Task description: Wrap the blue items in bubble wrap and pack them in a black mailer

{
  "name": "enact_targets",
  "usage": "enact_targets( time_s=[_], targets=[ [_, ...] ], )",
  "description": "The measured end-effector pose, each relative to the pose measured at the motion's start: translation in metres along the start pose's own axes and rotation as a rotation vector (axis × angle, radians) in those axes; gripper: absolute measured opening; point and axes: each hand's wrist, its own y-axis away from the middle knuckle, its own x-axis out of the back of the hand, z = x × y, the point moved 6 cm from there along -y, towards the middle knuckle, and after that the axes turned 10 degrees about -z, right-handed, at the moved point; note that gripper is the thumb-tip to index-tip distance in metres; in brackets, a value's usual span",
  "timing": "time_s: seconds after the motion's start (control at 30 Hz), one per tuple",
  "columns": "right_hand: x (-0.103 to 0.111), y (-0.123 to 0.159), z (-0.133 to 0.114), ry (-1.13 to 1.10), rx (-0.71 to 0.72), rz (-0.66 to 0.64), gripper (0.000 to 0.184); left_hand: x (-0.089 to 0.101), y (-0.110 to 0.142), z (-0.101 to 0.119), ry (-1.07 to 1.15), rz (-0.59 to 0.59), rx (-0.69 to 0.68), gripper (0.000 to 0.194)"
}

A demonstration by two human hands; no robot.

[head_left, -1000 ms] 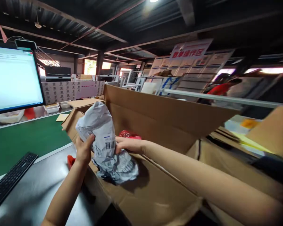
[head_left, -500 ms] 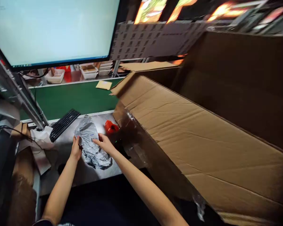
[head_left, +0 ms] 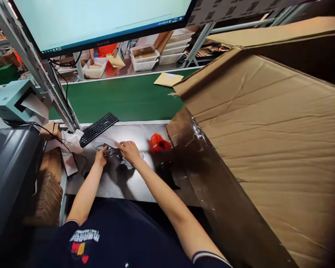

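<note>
A crumpled silvery-grey plastic mailing bag (head_left: 108,142) lies over the metal table (head_left: 111,190) between my hands. My left hand (head_left: 101,157) pinches its near left edge, thumb on top. My right hand (head_left: 130,152) grips the pale upper flap with fingertips and thumb. Part of the bag is hidden behind my right hand and wrist. A black keyboard (head_left: 99,128) sits just beyond my left hand. To the right of my right hand stands a red plastic object (head_left: 159,142).
At right, a large open cardboard box (head_left: 268,123) leans over the table. Behind runs a green conveyor belt (head_left: 123,98) carrying a yellow padded envelope (head_left: 168,79). A monitor (head_left: 106,22) hangs above; a label printer (head_left: 13,99) stands left. Across the belt, another person holds an envelope (head_left: 115,60).
The view has swung left and down, showing more of my shirt and the printer. The bag, stretched out and label-up before, now lies lower and folded, its flap under my right fingers.
</note>
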Motion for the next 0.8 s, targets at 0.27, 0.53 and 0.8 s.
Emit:
enact_targets(
  time_s=[0.27, 0.53, 0.8],
  targets=[
    [-0.107, 0.049, 0.031, -0.178, -0.276, -0.052, 0.054, 0.022, 0.067, -0.089, -0.344, 0.030, 0.400, 0.028],
    [-0.193, 0.105, 0.029, -0.191, -0.256, -0.224, 0.061, 0.016, 0.067, -0.052, -1.067, -0.239, 0.021, 0.023],
    [-0.159, 0.094, 0.088, -0.228, -0.201, -0.184, 0.051, -0.007, 0.050, -0.090, -1.501, -0.470, -0.150, 0.061]
  ],
)
